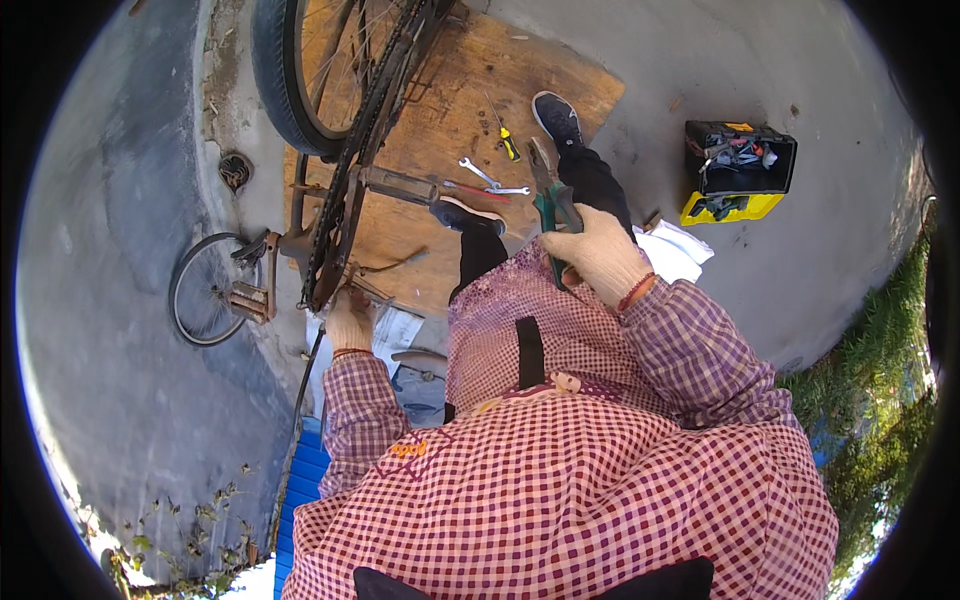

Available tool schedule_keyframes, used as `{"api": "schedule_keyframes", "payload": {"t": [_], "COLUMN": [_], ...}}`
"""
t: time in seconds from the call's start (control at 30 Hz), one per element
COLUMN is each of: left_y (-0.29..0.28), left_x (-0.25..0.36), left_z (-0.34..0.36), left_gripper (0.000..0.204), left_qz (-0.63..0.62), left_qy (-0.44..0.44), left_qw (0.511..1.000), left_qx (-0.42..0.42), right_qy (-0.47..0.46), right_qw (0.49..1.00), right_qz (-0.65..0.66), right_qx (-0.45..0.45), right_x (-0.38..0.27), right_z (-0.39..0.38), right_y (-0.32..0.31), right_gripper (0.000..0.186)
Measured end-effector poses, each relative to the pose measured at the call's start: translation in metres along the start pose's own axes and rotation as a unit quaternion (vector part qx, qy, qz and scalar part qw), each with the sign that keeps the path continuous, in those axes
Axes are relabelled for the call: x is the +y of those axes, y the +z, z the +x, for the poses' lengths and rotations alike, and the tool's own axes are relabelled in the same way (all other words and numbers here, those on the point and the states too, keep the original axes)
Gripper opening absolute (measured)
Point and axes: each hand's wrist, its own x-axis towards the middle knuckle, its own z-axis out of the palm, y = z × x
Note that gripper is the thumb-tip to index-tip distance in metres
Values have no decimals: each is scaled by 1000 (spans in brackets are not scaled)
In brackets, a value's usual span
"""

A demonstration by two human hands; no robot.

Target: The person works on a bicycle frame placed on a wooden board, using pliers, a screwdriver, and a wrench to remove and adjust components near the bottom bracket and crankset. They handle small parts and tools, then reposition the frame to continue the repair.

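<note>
My right hand (602,258), in a pale knit glove, is closed around green-handled pliers (545,195). Their metal jaws point away from me, above my lap and apart from the bicycle. To the left, my gloved left hand (349,322) reaches to the near end of the bicycle's rusty chain (340,205). Its fingers look curled in against the parts there, but what they grip is hidden. A bicycle pedal (400,186) sticks out to the right beyond that hand. Farther off is a bicycle wheel (285,90) with a black tyre.
A wooden board (450,100) bears a yellow-black screwdriver (508,143), wrenches (490,181) and a red-handled tool (478,192). At right stands a black-and-yellow toolbox (740,165) with tools inside. White paper (675,252) lies beside my leg. Another wheel (205,300) shows at far left.
</note>
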Motion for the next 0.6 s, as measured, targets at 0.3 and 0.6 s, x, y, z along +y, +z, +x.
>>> {"api": "schedule_keyframes", "payload": {"t": [0.3,0.6], "left_y": [50,87], "left_x": [28,-18], "left_z": [-94,-132], "left_gripper": [30,51], "left_qz": [300,355], "left_qy": [4,-72], "left_qw": [954,932], "left_qx": [19,-29], "right_qy": [-6,7], "right_qw": [998,995], "right_qz": [16,-58], "right_qx": [63,84], "right_x": [15,37], "right_z": [-27,-18], "right_y": [-11,-79], "right_gripper": [30,31]}}
